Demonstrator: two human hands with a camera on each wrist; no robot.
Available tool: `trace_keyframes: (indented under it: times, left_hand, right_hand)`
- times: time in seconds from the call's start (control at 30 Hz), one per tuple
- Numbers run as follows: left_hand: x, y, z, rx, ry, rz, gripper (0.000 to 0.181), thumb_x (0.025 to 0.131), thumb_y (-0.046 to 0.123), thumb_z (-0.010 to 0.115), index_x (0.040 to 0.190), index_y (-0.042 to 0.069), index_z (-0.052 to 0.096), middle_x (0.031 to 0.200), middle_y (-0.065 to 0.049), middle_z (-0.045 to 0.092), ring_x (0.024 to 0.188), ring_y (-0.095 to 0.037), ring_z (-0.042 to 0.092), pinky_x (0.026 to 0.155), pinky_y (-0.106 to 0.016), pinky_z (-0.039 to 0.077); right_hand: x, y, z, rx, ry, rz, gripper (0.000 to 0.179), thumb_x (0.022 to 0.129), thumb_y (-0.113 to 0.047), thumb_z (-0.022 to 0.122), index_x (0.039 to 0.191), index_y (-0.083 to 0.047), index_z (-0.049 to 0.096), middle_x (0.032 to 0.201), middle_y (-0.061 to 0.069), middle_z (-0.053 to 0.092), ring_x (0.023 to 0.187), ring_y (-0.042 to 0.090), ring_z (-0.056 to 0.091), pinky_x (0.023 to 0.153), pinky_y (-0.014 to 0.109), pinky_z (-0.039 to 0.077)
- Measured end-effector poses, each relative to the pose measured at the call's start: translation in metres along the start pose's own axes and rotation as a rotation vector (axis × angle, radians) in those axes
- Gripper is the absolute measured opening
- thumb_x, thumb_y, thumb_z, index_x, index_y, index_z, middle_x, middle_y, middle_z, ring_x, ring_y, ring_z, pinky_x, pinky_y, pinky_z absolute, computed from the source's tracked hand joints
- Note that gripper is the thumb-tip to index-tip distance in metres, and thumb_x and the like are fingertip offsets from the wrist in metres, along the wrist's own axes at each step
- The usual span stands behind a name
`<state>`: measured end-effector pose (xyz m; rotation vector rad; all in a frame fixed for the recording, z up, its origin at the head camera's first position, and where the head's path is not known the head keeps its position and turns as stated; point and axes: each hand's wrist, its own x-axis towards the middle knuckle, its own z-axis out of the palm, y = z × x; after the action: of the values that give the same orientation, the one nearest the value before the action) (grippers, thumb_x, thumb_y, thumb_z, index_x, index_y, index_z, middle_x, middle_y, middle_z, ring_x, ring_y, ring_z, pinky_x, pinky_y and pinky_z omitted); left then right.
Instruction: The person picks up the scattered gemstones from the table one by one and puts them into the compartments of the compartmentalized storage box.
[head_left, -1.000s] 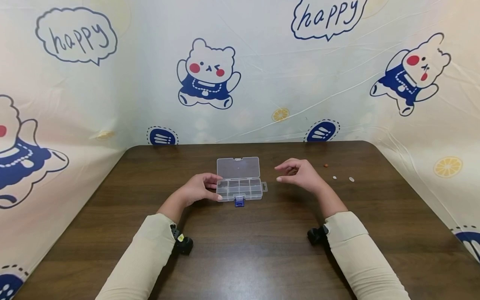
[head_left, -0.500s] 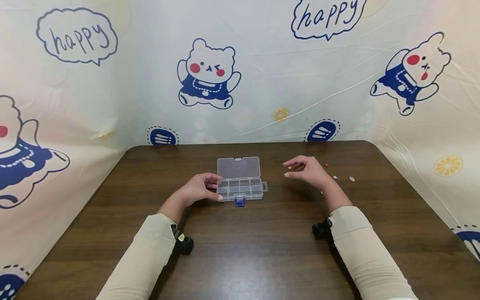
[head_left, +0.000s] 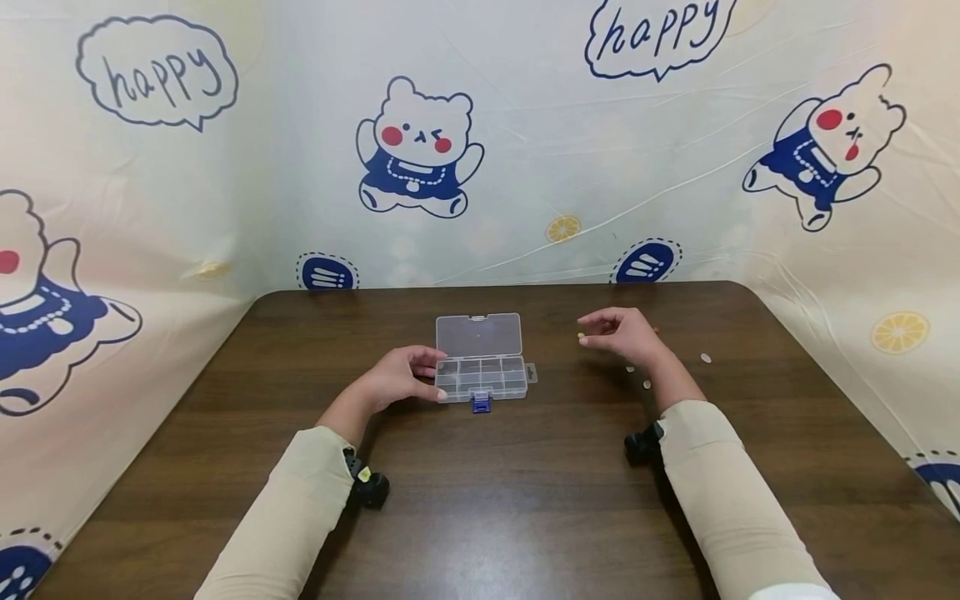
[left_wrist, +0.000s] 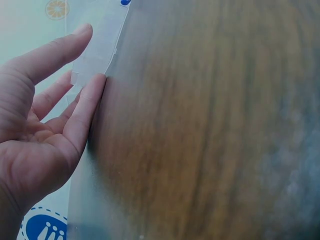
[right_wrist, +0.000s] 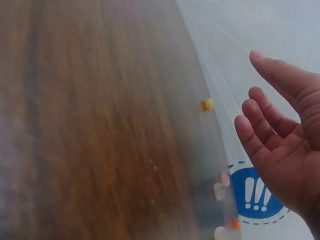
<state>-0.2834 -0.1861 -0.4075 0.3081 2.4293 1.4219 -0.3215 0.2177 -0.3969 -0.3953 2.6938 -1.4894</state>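
Note:
A clear plastic compartment box (head_left: pixel 481 377) lies on the table with its lid (head_left: pixel 477 335) raised behind it and a blue latch (head_left: pixel 481 403) at the front. My left hand (head_left: pixel 397 377) holds its left end, thumb at the front corner and fingers farther back. In the left wrist view, the hand (left_wrist: pixel 52 100) has its fingertips at the box edge (left_wrist: pixel 100 52). My right hand (head_left: pixel 626 335) hovers right of the box, thumb and fingers parted. A small yellow bean-like piece (head_left: pixel 581 336) shows by its fingertips; in the right wrist view, this yellow piece (right_wrist: pixel 208 104) lies apart from the hand (right_wrist: pixel 285 120).
Several small pieces lie about the right hand: a pale one (head_left: pixel 630 369), another pale one (head_left: pixel 647 384) and a white flat one (head_left: pixel 706 358). An orange piece (right_wrist: pixel 235 224) and a pink piece (right_wrist: pixel 225 180) show in the right wrist view. A printed curtain (head_left: pixel 525 167) hangs behind the table.
My right hand has drawn away from the box to the right and slightly back. The yellow piece and two pale pieces have come into view. The left hand and box have stayed put.

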Motion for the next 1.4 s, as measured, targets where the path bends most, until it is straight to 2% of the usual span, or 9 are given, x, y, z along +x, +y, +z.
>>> trace_keyframes:
  times: [0.13, 0.37, 0.63, 0.9, 1.13, 1.4]
  left_hand:
    - [0.000, -0.001, 0.000, -0.001, -0.007, 0.008, 0.070, 0.070, 0.010, 0.089, 0.132, 0.005, 0.057, 0.124, -0.014, 0.059, 0.113, -0.029, 0.055, 0.097, -0.040, 0.047]
    - [0.001, -0.003, -0.001, -0.011, -0.014, 0.021, 0.071, 0.071, 0.009, 0.088, 0.133, 0.003, 0.056, 0.125, -0.016, 0.059, 0.114, -0.031, 0.054, 0.097, -0.041, 0.047]
    - [0.002, -0.002, 0.000, -0.007, 0.002, 0.010, 0.070, 0.069, 0.009, 0.089, 0.131, 0.005, 0.058, 0.122, -0.014, 0.060, 0.111, -0.029, 0.055, 0.096, -0.039, 0.048]
    - [0.001, -0.003, 0.001, 0.007, 0.003, -0.004, 0.069, 0.069, 0.012, 0.090, 0.130, 0.008, 0.059, 0.123, -0.011, 0.060, 0.112, -0.027, 0.055, 0.097, -0.040, 0.047]
    - [0.002, -0.003, 0.001, 0.008, 0.001, -0.003, 0.069, 0.068, 0.014, 0.090, 0.130, 0.008, 0.059, 0.123, -0.011, 0.060, 0.112, -0.027, 0.055, 0.097, -0.041, 0.047]
    - [0.001, -0.003, 0.001, 0.017, 0.003, 0.006, 0.068, 0.070, 0.013, 0.089, 0.130, 0.008, 0.059, 0.122, -0.011, 0.060, 0.111, -0.027, 0.055, 0.097, -0.040, 0.047]
  right_hand:
    - [0.004, 0.003, 0.000, -0.010, -0.007, 0.034, 0.040, 0.084, -0.016, 0.079, 0.119, 0.000, 0.067, 0.105, 0.015, 0.066, 0.092, 0.024, 0.056, 0.074, 0.027, 0.049]
    - [0.012, 0.007, 0.000, -0.081, -0.040, 0.059, 0.036, 0.085, -0.010, 0.077, 0.119, -0.002, 0.068, 0.107, 0.015, 0.065, 0.091, 0.026, 0.054, 0.077, 0.030, 0.049]
    - [0.023, 0.011, -0.002, -0.140, -0.081, 0.067, 0.031, 0.086, -0.002, 0.074, 0.116, 0.000, 0.069, 0.105, 0.016, 0.066, 0.087, 0.024, 0.055, 0.073, 0.029, 0.050]
    - [0.029, 0.016, -0.002, -0.131, -0.104, 0.112, 0.029, 0.086, 0.001, 0.071, 0.116, 0.002, 0.069, 0.109, 0.017, 0.068, 0.087, 0.022, 0.057, 0.072, 0.027, 0.050]
    - [0.032, 0.019, -0.001, -0.170, -0.113, 0.102, 0.028, 0.086, -0.002, 0.073, 0.114, 0.002, 0.070, 0.107, 0.015, 0.069, 0.087, 0.020, 0.056, 0.075, 0.027, 0.049]
    - [0.033, 0.019, 0.001, -0.209, -0.098, 0.114, 0.026, 0.088, -0.008, 0.073, 0.112, 0.001, 0.071, 0.106, 0.014, 0.070, 0.092, 0.022, 0.058, 0.083, 0.034, 0.049]
